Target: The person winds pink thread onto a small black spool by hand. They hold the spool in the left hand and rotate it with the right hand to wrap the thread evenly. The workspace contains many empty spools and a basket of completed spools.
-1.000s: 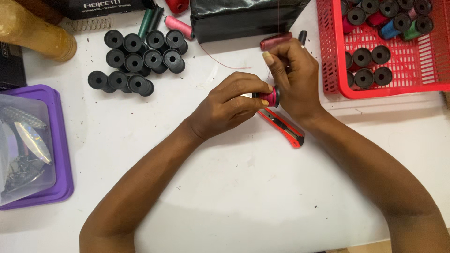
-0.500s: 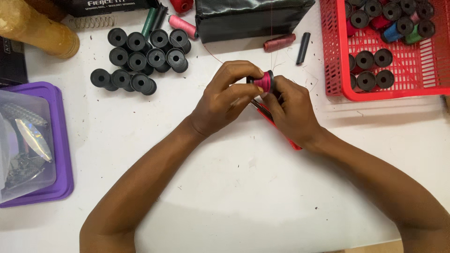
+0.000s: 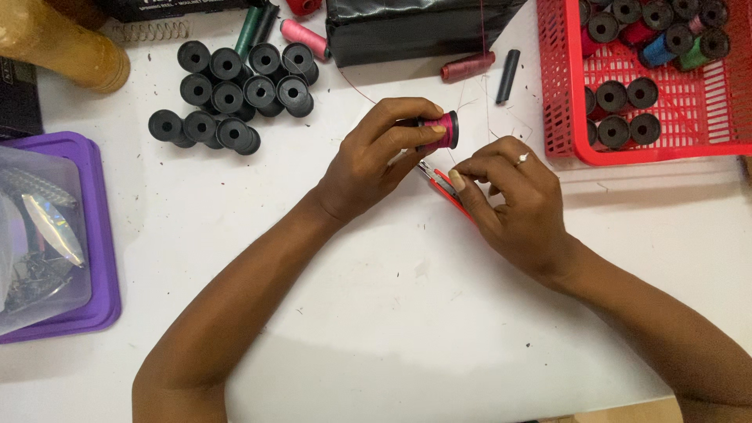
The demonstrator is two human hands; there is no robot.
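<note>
My left hand [image 3: 376,160] is shut on a small black bobbin wound with pink thread [image 3: 440,131], gripping it between thumb and fingers just above the white table [image 3: 407,313]. My right hand [image 3: 513,200], with a ring on one finger, lies right of it, thumb and fingers closed on the handle of a red cutter [image 3: 442,182]. The cutter's metal tip pokes out toward the left hand, under the bobbin. A thin thread [image 3: 360,92] trails from the bobbin toward the back.
Several empty black bobbins [image 3: 235,94] are heaped at the back left. A red basket [image 3: 554,117] of bobbins sits at the right, a purple tray [image 3: 100,235] with a clear bag at the left. A black pouch [image 3: 415,31], maroon spool [image 3: 468,66], black tube [image 3: 507,76] and pink spool [image 3: 305,37] lie behind.
My right hand came down from above the bobbin onto the red cutter on the table. The left hand shifted slightly back and left, still holding the pink bobbin.
</note>
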